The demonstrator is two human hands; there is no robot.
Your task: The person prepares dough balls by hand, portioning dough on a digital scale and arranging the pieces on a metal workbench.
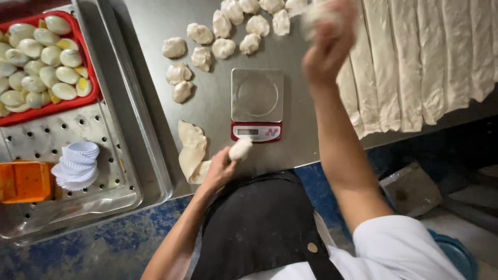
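My left hand [219,170] is closed around a small lump of white dough [240,150], held just in front of a small red-and-steel kitchen scale [257,103] whose pan is bare. My right hand [326,52] is raised over the far side of the steel table [218,103], gripping another dough lump [320,14] that is blurred. Several portioned dough lumps [201,58] lie in a loose group beyond the scale. A flat, stretched piece of dough [191,150] lies on the table edge beside my left hand.
Long dough strips [415,62] hang over the table's right side. At left, a perforated steel tray [41,135] carries a red tray of peeled, halved eggs [41,62], a stack of white paper cups [78,165] and an orange container [23,181]. The floor is blue.
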